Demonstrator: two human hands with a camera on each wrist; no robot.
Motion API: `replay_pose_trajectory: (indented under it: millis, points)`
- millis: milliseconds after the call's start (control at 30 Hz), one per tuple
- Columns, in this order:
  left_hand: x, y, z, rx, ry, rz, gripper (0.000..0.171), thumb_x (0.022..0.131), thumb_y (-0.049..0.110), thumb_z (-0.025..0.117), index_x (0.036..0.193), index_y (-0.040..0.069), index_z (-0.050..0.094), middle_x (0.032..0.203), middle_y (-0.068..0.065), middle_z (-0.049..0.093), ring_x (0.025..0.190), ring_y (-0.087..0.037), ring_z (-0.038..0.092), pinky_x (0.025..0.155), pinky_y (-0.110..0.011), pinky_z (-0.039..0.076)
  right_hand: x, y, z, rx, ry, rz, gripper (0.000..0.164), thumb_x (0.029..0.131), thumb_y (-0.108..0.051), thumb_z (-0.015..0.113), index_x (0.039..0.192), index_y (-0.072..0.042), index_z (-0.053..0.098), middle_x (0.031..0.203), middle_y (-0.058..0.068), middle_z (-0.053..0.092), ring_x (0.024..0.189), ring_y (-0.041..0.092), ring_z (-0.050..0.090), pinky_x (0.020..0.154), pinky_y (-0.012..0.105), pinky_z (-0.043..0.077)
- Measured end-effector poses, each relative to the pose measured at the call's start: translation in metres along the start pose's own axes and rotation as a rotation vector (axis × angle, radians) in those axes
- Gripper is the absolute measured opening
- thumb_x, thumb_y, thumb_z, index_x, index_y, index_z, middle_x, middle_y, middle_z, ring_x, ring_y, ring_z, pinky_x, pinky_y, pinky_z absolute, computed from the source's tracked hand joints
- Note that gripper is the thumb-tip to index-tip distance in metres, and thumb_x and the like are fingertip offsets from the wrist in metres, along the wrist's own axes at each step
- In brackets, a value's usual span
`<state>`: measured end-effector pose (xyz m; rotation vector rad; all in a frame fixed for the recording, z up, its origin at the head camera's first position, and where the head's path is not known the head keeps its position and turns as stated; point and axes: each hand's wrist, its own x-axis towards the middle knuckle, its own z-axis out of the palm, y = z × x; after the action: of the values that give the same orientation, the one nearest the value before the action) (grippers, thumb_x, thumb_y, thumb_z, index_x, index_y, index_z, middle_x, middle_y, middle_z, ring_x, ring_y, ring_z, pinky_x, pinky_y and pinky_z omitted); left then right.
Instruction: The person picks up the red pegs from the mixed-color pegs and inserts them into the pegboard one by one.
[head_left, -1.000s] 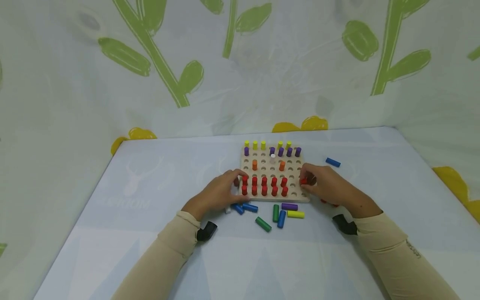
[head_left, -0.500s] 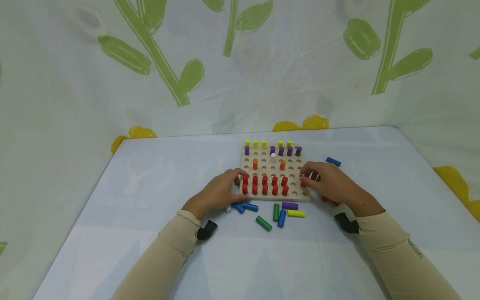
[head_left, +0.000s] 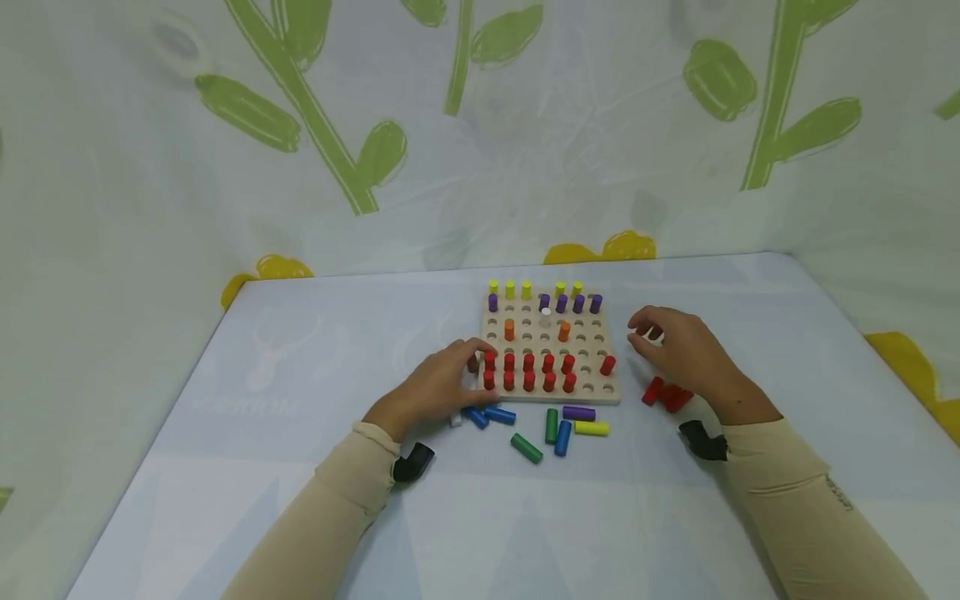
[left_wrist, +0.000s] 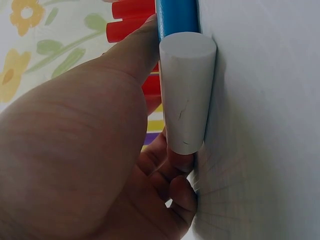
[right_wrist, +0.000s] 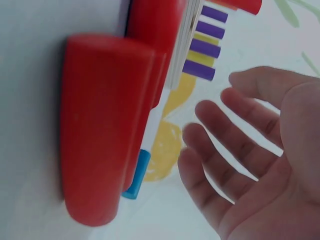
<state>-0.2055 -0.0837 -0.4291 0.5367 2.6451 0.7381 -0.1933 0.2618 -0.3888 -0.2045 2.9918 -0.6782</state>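
A wooden pegboard (head_left: 555, 401) lies on the table with upright coloured pegs in some holes. My left hand (head_left: 431, 383) holds its front left corner, thumb at the front edge and fingers along the left side. Two rows of red pegs (head_left: 528, 372) stand near that hand. One more red peg (head_left: 607, 365) stands slightly tilted at the board's right edge. Right of the board hovers my right hand (head_left: 686, 350), fingers loosely bent, with nothing in it. Below it lie several loose red pegs (head_left: 668, 395); one red peg (right_wrist: 102, 130) looms large in the right wrist view.
Loose green (head_left: 527, 448), blue (head_left: 562, 438), purple (head_left: 579, 413) and yellow pegs (head_left: 592, 428) lie before the board. By the left wrist are blue pegs (head_left: 499, 414) and a white peg (left_wrist: 187, 95). A blue peg (right_wrist: 136, 175) lies beyond the red ones.
My right hand has let go of the red peg, which now stands at the board's right edge, and has moved off to the right. The left hand has stayed put.
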Motion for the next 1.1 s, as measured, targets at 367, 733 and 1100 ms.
replay_pose_trajectory:
  millis: [367,733,1100]
  points:
    - [0.000,-0.001,0.001,-0.006,-0.006,-0.005,0.071,0.082,0.052,0.078,0.141,0.029,0.046,0.113,0.004,0.057,0.096,-0.016,0.055,0.084,-0.031,0.051,0.002,0.012,0.001,-0.016,0.095,0.065,0.030,0.097,-0.012,0.061,0.125,-0.001,0.060,0.125,0.025,0.059,0.115,0.043,0.054,0.099,0.061,0.047]
    - [0.000,-0.002,0.002,-0.004,-0.003,0.001,0.071,0.082,0.051,0.079,0.141,0.029,0.047,0.112,0.004,0.057,0.095,-0.016,0.055,0.083,-0.031,0.051,0.004,0.020,0.000,-0.023,0.099,0.139,0.033,0.096,-0.012,0.064,0.127,-0.002,0.060,0.132,0.029,0.052,0.120,0.047,0.048,0.100,0.062,0.046]
    - [0.001,-0.002,0.002,-0.004,0.001,0.002,0.071,0.082,0.051,0.078,0.142,0.028,0.046,0.113,0.003,0.058,0.095,-0.016,0.056,0.084,-0.031,0.051,0.004,0.038,-0.013,0.038,-0.165,0.093,0.029,0.095,-0.021,0.066,0.119,-0.004,0.063,0.113,0.020,0.064,0.102,0.035,0.057,0.076,0.039,0.056]
